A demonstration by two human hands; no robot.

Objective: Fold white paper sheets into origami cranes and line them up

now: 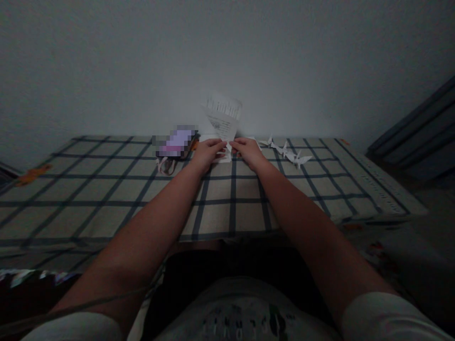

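Note:
Both my arms reach forward over a checked cloth (pixel 106 189) with dark grid lines. My left hand (pixel 208 152) and my right hand (pixel 249 151) meet at a printed sheet of white paper (pixel 223 118). Each hand pinches the paper's lower part, fingers pressed together. The sheet's upper part stands up, bent, against the pale wall. The light is dim and the fold lines are hard to make out.
Several small white folded paper cranes (pixel 289 154) lie on the cloth just right of my right hand. A blurred purple object (pixel 177 142) with a strap lies to the left of my left hand. A dark slatted thing (pixel 415 137) stands at the right.

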